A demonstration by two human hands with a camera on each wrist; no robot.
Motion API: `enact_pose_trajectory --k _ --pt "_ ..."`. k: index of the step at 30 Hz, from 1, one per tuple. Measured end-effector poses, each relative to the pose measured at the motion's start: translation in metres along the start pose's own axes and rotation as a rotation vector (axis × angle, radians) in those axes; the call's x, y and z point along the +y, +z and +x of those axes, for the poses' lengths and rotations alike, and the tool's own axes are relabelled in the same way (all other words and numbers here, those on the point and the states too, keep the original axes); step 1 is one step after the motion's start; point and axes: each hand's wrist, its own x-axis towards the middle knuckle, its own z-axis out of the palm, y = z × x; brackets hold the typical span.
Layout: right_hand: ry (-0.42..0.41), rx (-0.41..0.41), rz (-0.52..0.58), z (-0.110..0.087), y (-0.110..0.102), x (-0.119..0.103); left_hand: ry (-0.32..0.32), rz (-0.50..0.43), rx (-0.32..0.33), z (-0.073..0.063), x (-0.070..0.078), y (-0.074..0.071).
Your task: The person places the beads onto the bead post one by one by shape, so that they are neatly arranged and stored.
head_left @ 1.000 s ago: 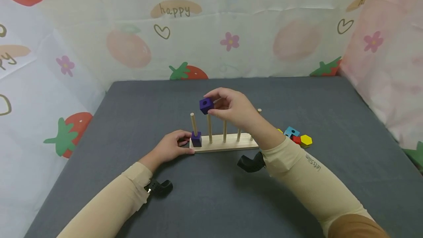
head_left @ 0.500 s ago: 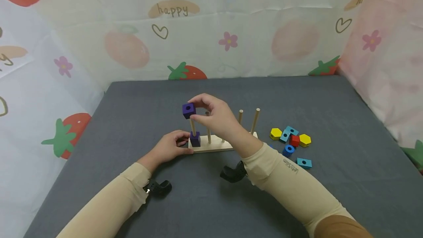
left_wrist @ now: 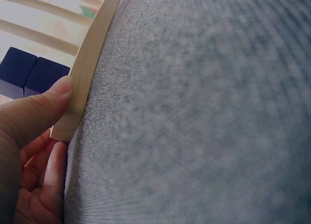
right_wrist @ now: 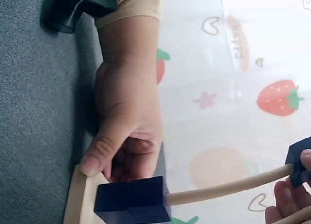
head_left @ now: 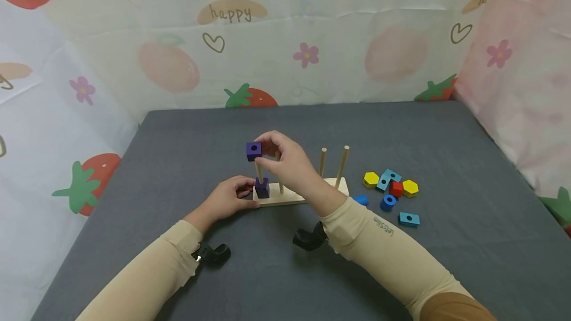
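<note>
- We saw the right hand pinching a purple cube between thumb and fingertips, the grip only as wide as the block.
- That cube sat at the tip of the leftmost peg, left of the right hand and above the left hand; we could not tell whether the peg had entered its hole.
- We found the left hand gripping the near left end of the wooden base, thumb pressed on its edge and fingers curled around the end.
- Just beside that hand, we saw two more purple cubes touching each other at the foot of the same peg, well below the held one.
- To the right of the base we noted loose blocks: yellow hexagonal blocks, a red block, a blue cylinder and a light-blue rectangular block, all well apart from the left hand.
</note>
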Motion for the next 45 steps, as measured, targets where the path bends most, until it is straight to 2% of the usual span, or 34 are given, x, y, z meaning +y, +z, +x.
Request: enact_pose_trajectory --k 6,13,25,32,45 --pt "0.039 0.007 -0.014 -0.001 0.007 0.009 0.014 0.010 0.002 0.000 0.000 0.000" --pt "0.099 0.010 -0.006 -0.006 0.012 0.019 0.000 0.021 0.005 0.000 0.001 0.000" --pt "0.143 0.036 -0.016 -0.010 0.024 0.042 0.016 0.004 0.010 0.001 0.001 0.001" --pt "0.234 0.021 -0.004 -0.014 0.029 0.052 0.019 0.004 0.011 0.000 0.000 0.001" --pt "0.251 0.015 -0.006 -0.016 0.032 0.057 0.022 0.004 0.015 -0.001 0.001 0.000"
